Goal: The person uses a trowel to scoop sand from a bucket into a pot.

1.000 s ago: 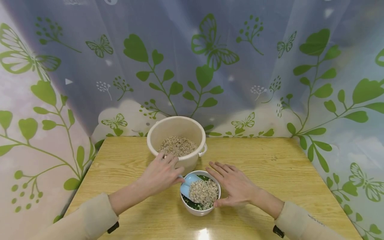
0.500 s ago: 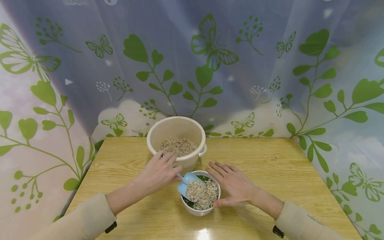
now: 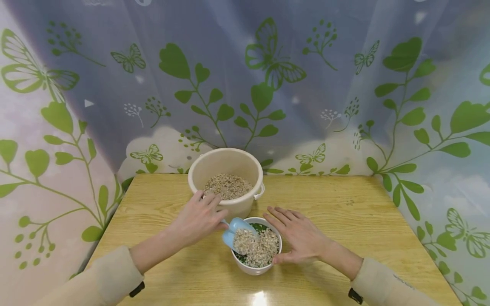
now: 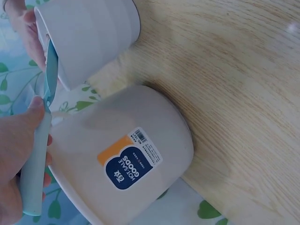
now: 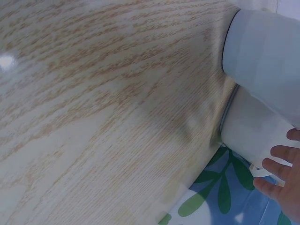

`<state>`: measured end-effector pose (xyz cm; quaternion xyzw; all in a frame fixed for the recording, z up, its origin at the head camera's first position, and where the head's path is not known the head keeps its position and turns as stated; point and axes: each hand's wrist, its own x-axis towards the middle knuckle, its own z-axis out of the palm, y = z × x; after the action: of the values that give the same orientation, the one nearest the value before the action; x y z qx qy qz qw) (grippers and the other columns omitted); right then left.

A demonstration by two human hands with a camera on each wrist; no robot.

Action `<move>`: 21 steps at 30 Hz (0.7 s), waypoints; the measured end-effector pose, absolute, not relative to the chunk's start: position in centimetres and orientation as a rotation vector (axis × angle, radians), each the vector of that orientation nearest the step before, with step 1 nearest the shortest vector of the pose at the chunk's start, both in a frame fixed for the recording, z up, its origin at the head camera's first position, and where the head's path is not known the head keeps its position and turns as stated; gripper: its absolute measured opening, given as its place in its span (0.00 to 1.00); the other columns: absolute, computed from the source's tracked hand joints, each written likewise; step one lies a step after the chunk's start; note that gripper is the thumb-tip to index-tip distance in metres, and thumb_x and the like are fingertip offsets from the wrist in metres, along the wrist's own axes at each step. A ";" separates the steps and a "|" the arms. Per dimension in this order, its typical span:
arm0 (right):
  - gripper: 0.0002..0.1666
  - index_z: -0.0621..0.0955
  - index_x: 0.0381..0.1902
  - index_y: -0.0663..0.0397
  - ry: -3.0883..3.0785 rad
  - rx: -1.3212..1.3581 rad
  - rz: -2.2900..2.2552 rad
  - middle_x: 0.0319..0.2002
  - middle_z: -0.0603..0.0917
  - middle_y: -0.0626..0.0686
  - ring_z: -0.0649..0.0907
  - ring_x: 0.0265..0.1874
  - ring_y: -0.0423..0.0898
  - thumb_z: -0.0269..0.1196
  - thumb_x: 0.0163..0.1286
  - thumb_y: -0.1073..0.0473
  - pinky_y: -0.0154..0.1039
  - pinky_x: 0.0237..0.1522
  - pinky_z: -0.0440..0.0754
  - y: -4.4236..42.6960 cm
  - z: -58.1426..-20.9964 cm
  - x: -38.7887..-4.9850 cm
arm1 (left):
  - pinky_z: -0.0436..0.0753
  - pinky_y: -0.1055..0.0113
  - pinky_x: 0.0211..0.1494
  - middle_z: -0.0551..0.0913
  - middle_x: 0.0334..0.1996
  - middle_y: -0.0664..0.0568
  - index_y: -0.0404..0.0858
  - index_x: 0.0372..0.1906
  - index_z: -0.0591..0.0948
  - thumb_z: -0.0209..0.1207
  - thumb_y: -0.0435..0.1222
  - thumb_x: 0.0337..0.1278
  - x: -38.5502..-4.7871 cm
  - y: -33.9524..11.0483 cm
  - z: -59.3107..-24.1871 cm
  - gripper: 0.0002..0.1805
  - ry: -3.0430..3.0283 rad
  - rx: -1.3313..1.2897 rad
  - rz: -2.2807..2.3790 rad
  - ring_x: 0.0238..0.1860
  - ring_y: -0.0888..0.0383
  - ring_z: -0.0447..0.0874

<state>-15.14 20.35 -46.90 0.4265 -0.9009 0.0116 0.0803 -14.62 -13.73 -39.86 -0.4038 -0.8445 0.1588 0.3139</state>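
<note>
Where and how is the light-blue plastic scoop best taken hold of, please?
Best, probably, by the long, slim handle, from the person's left, where the left hand holds the scoop: the handle points that way, outside the round white bowl, while the wide head bears loose beige grain.

Bucket (image 3: pixel 241 208): blocked the bowl's (image 3: pixel 254 270) far-left side.
Right hand (image 3: pixel 300 237): obstructed the bowl's right side.
Tabletop (image 3: pixel 325 197): allowed passage right of the bucket.

One bucket (image 3: pixel 239 209) stood at the far edge of the table (image 3: pixel 325 199), one bowl (image 3: pixel 250 270) farther in from that edge — one scoop (image 3: pixel 239 224) over its rim. Left hand (image 3: pixel 200 216), right hand (image 3: pixel 300 234) — two counted. Sleeves (image 3: pixel 118 272), two. Label (image 4: pixel 132 159), one.
</note>
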 end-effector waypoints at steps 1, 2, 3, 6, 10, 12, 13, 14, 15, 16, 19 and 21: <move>0.70 0.58 0.84 0.51 -2.693 1.274 0.035 0.82 0.64 0.60 0.71 0.78 0.61 0.65 0.58 0.17 0.63 0.71 0.76 20.3 -46.9 -15.1 | 0.74 0.61 0.43 0.81 0.34 0.53 0.50 0.34 0.78 0.62 0.68 0.58 -14.6 -13.8 -39.8 0.26 -2.221 -1.065 0.420 0.38 0.55 0.79; 0.70 0.58 0.84 0.51 -2.692 1.274 0.034 0.82 0.64 0.60 0.71 0.78 0.61 0.65 0.58 0.17 0.62 0.71 0.76 20.3 -46.9 -15.1 | 0.74 0.62 0.43 0.81 0.34 0.54 0.50 0.33 0.78 0.61 0.68 0.58 -14.7 -13.8 -39.8 0.26 -2.215 -1.065 0.423 0.38 0.55 0.79; 0.70 0.58 0.84 0.51 -2.690 1.274 0.033 0.82 0.64 0.60 0.71 0.78 0.61 0.64 0.58 0.17 0.62 0.71 0.76 20.3 -46.9 -15.1 | 0.74 0.62 0.43 0.81 0.34 0.54 0.50 0.33 0.78 0.61 0.69 0.58 -14.7 -13.8 -39.8 0.27 -2.209 -1.067 0.425 0.37 0.55 0.78; 0.69 0.58 0.85 0.51 -2.685 1.277 0.031 0.82 0.64 0.60 0.71 0.78 0.61 0.57 0.61 0.13 0.62 0.71 0.76 20.4 -46.9 -15.2 | 0.74 0.62 0.43 0.80 0.34 0.54 0.49 0.34 0.78 0.61 0.69 0.58 -14.8 -13.9 -39.6 0.27 -2.192 -1.071 0.441 0.38 0.55 0.78; 0.69 0.59 0.84 0.52 -2.676 1.285 0.045 0.82 0.65 0.61 0.72 0.78 0.62 0.41 0.63 0.08 0.62 0.70 0.77 20.4 -46.9 -15.2 | 0.75 0.62 0.44 0.80 0.33 0.54 0.49 0.34 0.78 0.62 0.69 0.58 -14.8 -14.0 -39.4 0.27 -2.185 -1.072 0.444 0.39 0.55 0.78; 0.70 0.59 0.84 0.53 -2.680 1.290 0.055 0.82 0.65 0.61 0.72 0.78 0.62 0.37 0.63 0.07 0.63 0.70 0.77 20.4 -46.9 -15.2 | 0.75 0.62 0.44 0.81 0.33 0.54 0.49 0.33 0.79 0.62 0.68 0.57 -14.8 -14.1 -39.3 0.27 -2.183 -1.069 0.448 0.39 0.55 0.78; 0.70 0.59 0.84 0.53 -2.683 1.292 0.061 0.82 0.64 0.61 0.72 0.78 0.62 0.37 0.63 0.07 0.63 0.70 0.76 20.4 -46.9 -15.2 | 0.75 0.62 0.44 0.81 0.33 0.54 0.49 0.33 0.79 0.62 0.68 0.57 -14.8 -14.1 -39.3 0.27 -2.182 -1.069 0.451 0.39 0.55 0.78; 0.70 0.59 0.84 0.53 -2.686 1.293 0.063 0.82 0.64 0.61 0.72 0.78 0.62 0.36 0.63 0.07 0.63 0.70 0.76 20.4 -46.9 -15.2 | 0.75 0.62 0.44 0.81 0.33 0.54 0.49 0.33 0.79 0.62 0.69 0.56 -14.8 -14.1 -39.3 0.27 -2.181 -1.069 0.455 0.39 0.55 0.79; 0.70 0.58 0.84 0.52 -2.691 1.293 0.061 0.82 0.63 0.60 0.71 0.78 0.62 0.36 0.63 0.07 0.64 0.70 0.76 20.4 -47.0 -15.2 | 0.76 0.62 0.44 0.82 0.34 0.54 0.49 0.33 0.79 0.62 0.69 0.56 -14.8 -14.2 -39.2 0.27 -2.180 -1.069 0.458 0.39 0.55 0.79; 0.70 0.58 0.84 0.53 -2.692 1.293 0.064 0.82 0.64 0.60 0.71 0.78 0.62 0.36 0.63 0.07 0.64 0.70 0.76 20.4 -47.0 -15.2 | 0.76 0.62 0.44 0.82 0.34 0.54 0.49 0.33 0.79 0.62 0.69 0.56 -14.8 -14.2 -39.2 0.27 -2.179 -1.071 0.462 0.40 0.55 0.79; 0.70 0.58 0.84 0.52 -2.691 1.292 0.063 0.82 0.64 0.61 0.71 0.78 0.62 0.36 0.63 0.07 0.64 0.70 0.76 20.4 -47.0 -15.2 | 0.76 0.62 0.44 0.83 0.35 0.54 0.49 0.33 0.80 0.62 0.69 0.55 -14.8 -14.3 -39.1 0.27 -2.174 -1.067 0.474 0.40 0.55 0.80; 0.71 0.58 0.84 0.53 -2.688 1.290 0.063 0.82 0.64 0.61 0.72 0.78 0.62 0.35 0.63 0.07 0.63 0.70 0.76 20.4 -47.0 -15.2 | 0.76 0.62 0.43 0.83 0.35 0.54 0.49 0.33 0.80 0.62 0.69 0.55 -14.8 -14.3 -39.0 0.27 -2.168 -1.060 0.484 0.40 0.55 0.81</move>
<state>-15.23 20.40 -47.02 0.4314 -0.8984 0.0211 0.0798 -14.84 -14.32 -39.04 -0.4061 -0.8305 0.1852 0.3334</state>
